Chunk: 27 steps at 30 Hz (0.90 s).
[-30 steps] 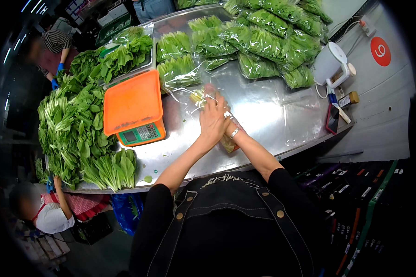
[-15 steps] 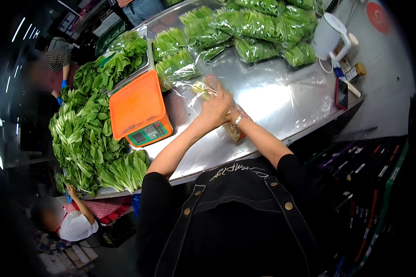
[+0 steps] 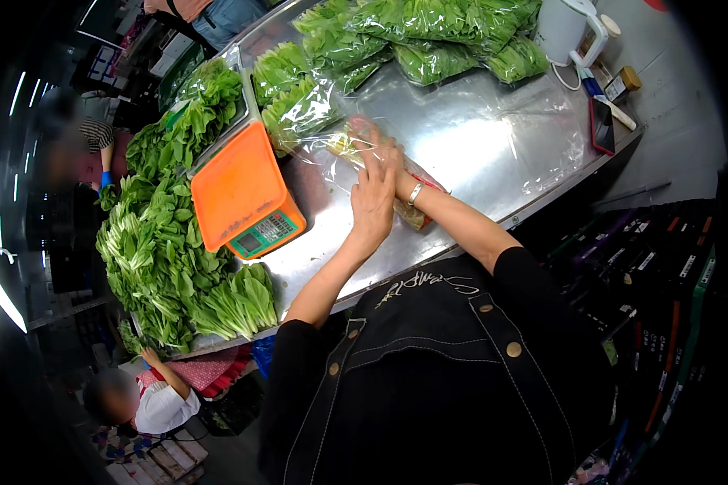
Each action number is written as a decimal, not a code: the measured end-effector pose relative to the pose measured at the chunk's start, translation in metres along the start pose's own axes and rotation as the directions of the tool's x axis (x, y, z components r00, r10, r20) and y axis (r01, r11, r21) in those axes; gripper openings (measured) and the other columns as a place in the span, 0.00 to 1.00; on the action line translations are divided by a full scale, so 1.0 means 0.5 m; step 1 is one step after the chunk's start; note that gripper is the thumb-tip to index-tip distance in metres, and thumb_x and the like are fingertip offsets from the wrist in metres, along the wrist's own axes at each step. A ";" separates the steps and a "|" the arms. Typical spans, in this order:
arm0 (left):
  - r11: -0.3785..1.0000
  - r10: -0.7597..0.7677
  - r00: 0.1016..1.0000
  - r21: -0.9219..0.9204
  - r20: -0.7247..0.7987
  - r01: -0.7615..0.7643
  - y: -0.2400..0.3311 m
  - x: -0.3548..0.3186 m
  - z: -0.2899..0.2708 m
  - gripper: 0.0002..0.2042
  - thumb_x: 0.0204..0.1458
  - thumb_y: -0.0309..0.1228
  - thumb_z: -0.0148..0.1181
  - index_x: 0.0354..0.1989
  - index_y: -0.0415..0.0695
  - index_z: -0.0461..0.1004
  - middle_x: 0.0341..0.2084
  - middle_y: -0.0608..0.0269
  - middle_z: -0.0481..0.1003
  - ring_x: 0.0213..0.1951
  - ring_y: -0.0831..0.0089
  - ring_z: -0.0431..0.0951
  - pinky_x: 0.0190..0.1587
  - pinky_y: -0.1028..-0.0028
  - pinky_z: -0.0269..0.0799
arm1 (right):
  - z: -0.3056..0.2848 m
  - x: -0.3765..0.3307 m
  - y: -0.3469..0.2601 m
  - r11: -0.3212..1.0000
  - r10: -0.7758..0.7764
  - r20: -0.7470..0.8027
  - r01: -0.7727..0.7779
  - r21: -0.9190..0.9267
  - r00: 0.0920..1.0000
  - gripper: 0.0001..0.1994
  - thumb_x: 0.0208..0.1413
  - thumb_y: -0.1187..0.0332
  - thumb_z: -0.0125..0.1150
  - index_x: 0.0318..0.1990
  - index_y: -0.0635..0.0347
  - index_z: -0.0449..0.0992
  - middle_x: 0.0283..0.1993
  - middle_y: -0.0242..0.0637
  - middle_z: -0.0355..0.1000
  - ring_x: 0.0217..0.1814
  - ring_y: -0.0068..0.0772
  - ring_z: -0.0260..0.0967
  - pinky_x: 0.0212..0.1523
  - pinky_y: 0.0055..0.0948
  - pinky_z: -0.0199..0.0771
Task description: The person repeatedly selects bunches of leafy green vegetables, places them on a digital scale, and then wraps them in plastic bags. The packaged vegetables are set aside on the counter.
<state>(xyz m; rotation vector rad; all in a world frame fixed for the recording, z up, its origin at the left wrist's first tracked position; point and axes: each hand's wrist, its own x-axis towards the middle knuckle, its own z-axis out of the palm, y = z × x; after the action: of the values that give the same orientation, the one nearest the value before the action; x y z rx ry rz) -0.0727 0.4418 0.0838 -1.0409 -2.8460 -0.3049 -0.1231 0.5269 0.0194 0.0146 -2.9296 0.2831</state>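
A long clear plastic package (image 3: 413, 214) with red and yellowish print lies slantwise on the metal table. My right hand (image 3: 400, 179), a bracelet at its wrist, lies over this package; its fingers are partly covered by my left hand and glossy film. My left hand (image 3: 372, 198) rests against the right one, fingers stretched out along the package. Thin clear film spreads beyond my fingertips, beside bagged leafy greens (image 3: 303, 111). What the package contains is hard to make out.
An orange scale (image 3: 239, 190) stands left of my hands, with loose leafy greens (image 3: 158, 267) heaped past it. More bagged greens (image 3: 437, 61) line the far side. A white jug (image 3: 560, 31) and a phone (image 3: 601, 125) are at the right. Two co-workers stand at the left.
My left hand has drawn back slightly and turned, its fingers now straighter. The right hand stays on the package. The whole view has shifted a little.
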 end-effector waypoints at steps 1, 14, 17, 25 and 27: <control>1.000 0.004 1.000 -0.031 -0.018 -0.005 -0.004 0.006 0.000 0.31 0.38 0.18 0.54 0.57 0.46 0.60 0.51 0.46 0.59 0.43 0.51 0.67 0.34 0.61 0.69 | -0.012 -0.005 0.000 0.997 -0.060 -0.014 0.059 -0.047 0.998 0.27 0.48 0.60 0.52 0.60 0.39 0.63 0.63 0.45 0.55 0.49 0.52 0.64 0.31 0.53 0.71; 0.963 0.221 0.951 -0.103 -0.218 -0.248 0.119 0.042 -0.050 0.11 0.45 0.24 0.52 0.38 0.38 0.72 0.27 0.55 0.75 0.27 0.62 0.77 0.31 0.64 0.72 | -0.064 -0.016 0.035 0.995 -0.071 -0.084 0.077 0.068 0.994 0.30 0.49 0.61 0.53 0.64 0.44 0.57 0.62 0.52 0.55 0.42 0.58 0.67 0.30 0.46 0.71; 0.881 0.173 0.962 -0.404 -0.210 -0.247 0.191 -0.021 -0.070 0.16 0.42 0.21 0.52 0.43 0.40 0.70 0.25 0.56 0.74 0.26 0.62 0.76 0.24 0.67 0.71 | -0.056 0.017 0.027 0.994 -0.006 0.042 0.001 0.108 0.999 0.37 0.46 0.60 0.60 0.65 0.37 0.50 0.63 0.55 0.48 0.41 0.60 0.68 0.34 0.50 0.74; 0.844 0.097 0.951 -0.482 -0.292 -0.234 0.161 -0.005 -0.114 0.11 0.44 0.24 0.52 0.39 0.41 0.66 0.25 0.56 0.70 0.27 0.58 0.75 0.25 0.65 0.69 | -0.088 0.044 0.068 0.992 -0.077 0.178 0.058 0.108 0.981 0.38 0.46 0.56 0.62 0.65 0.41 0.50 0.60 0.60 0.52 0.39 0.60 0.70 0.36 0.48 0.75; 0.887 0.026 0.941 -0.427 -0.337 -0.177 0.146 -0.011 -0.108 0.17 0.44 0.27 0.57 0.44 0.41 0.65 0.26 0.57 0.71 0.28 0.58 0.75 0.27 0.66 0.69 | -0.109 0.036 0.067 0.993 -0.068 0.121 0.056 0.106 0.990 0.36 0.44 0.60 0.61 0.63 0.43 0.54 0.59 0.59 0.54 0.38 0.58 0.72 0.34 0.45 0.76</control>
<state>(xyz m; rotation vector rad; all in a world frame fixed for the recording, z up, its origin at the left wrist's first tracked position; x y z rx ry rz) -0.0201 0.4811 0.1467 -1.0820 -2.4622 -1.0658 -0.1309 0.5703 0.0691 0.1433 -3.0273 0.4370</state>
